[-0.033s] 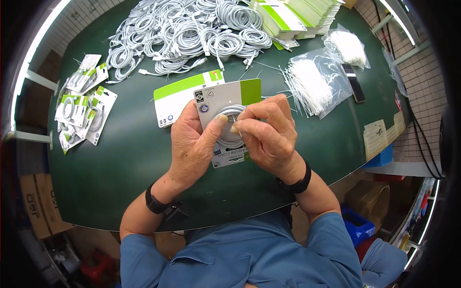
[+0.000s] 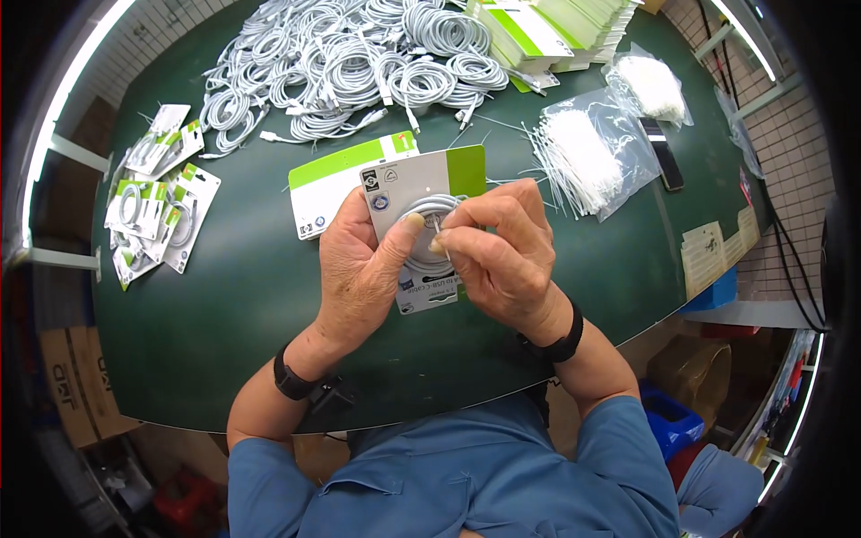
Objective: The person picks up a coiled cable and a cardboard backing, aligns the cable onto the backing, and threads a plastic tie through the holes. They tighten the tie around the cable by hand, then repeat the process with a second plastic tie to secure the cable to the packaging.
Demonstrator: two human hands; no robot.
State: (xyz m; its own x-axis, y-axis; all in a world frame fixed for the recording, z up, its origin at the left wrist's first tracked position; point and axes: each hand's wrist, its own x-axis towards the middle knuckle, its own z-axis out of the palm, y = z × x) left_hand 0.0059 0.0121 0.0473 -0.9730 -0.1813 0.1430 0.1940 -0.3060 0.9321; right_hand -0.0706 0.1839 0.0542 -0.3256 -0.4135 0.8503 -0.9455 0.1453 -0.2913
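Observation:
A white and green packaging card (image 2: pixel 408 182) is in my left hand (image 2: pixel 352 269), whose thumb presses a coiled white cable (image 2: pixel 430 204) against its face. My right hand (image 2: pixel 507 255) is closed in a pinch over the coil's middle. Between its thumb and forefinger is a thin white strip that looks like a cable tie (image 2: pixel 438 224); its far end is hidden by the fingers. More flat white and green cards (image 2: pixel 309 203) lie on the table just behind my left hand.
Across the dark green table (image 2: pixel 233 332), a heap of coiled cables (image 2: pixel 350 67) lies at the back. Carded cables (image 2: pixel 161 202) are at the left, and a card stack (image 2: pixel 538 36) stands at the back right. Loose cable ties (image 2: pixel 578 161), a bag (image 2: pixel 647 88) and a phone (image 2: pixel 665 161) lie right.
Both hands keep the same hold on the card, the cable and the thin strip. The whole view has shifted very slightly; nothing else visibly moved.

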